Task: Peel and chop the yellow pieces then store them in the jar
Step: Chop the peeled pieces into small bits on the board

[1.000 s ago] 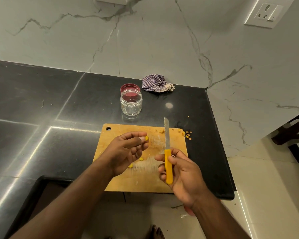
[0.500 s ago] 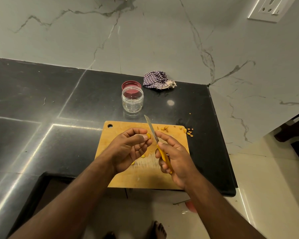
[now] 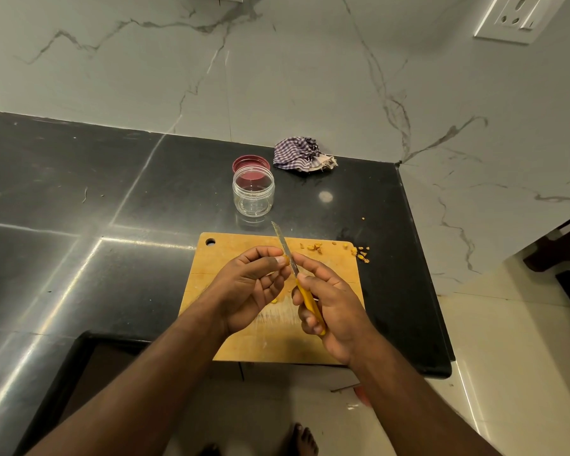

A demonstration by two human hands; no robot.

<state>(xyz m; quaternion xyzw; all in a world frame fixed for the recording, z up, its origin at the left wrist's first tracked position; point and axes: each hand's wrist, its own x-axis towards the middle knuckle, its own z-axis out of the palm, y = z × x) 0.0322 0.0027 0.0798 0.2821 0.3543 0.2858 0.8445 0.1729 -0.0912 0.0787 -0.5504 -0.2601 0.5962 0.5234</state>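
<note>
My left hand (image 3: 249,284) pinches a small yellow piece (image 3: 287,260) between thumb and fingertips above the wooden cutting board (image 3: 270,347). My right hand (image 3: 329,304) grips a yellow-handled knife (image 3: 285,246); its serrated blade lies against the piece, my thumb close beside it. Another yellow piece (image 3: 273,300) lies on the board below my left hand. Yellow peelings (image 3: 314,247) lie at the board's far edge. An open clear jar (image 3: 253,194) stands behind the board, holding nothing visible.
A maroon lid (image 3: 249,162) lies just behind the jar, and a crumpled checked cloth (image 3: 301,155) sits near the marble wall. More yellow scraps (image 3: 362,254) lie off the board's far right corner. The black counter (image 3: 79,199) ends at the right, with floor beyond.
My right hand swung the knife from upright and apart to tilted left, bringing the blade against the piece in my left hand. My left hand stayed about where it was.
</note>
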